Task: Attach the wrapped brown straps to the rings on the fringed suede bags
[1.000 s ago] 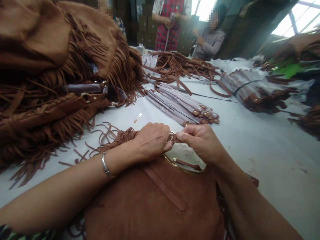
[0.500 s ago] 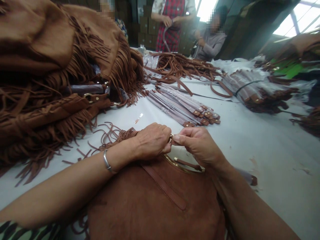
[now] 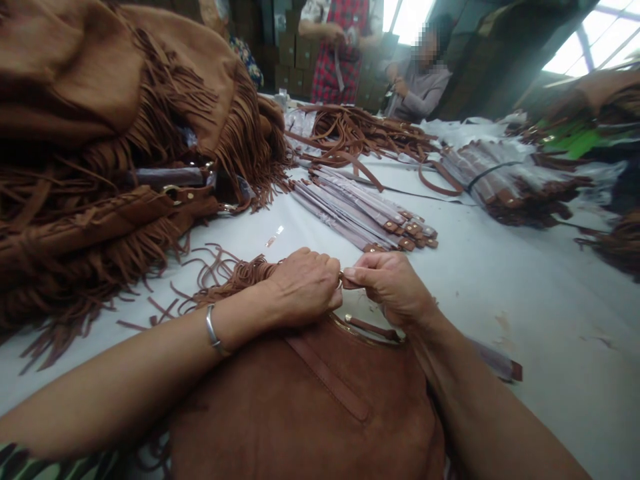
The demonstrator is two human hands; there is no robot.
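A brown suede fringed bag (image 3: 300, 407) lies in front of me, its gold zipper (image 3: 350, 329) along the top edge. My left hand (image 3: 307, 283) is closed at the bag's upper edge, around a small gold ring (image 3: 341, 277) that shows beside its fingers. My right hand (image 3: 395, 283) pinches the end of a brown leather strap (image 3: 353, 280), which meets the ring. Below the hands, a leather zipper pull (image 3: 373, 327) hangs by the zipper. The left fingertips are partly hidden.
Fringed bags (image 3: 190, 80) are heaped at the left. Plastic-wrapped straps (image 3: 365, 210) lie beyond my hands on the white table (image 3: 500, 280), with a bound bundle (image 3: 493, 173) at the right. Two people, one in a red checked apron (image 3: 337, 60), are across the table.
Both hands stay at the ring and strap, with only a slight shift. The person in the checked apron has moved their hands and the strip they hold.
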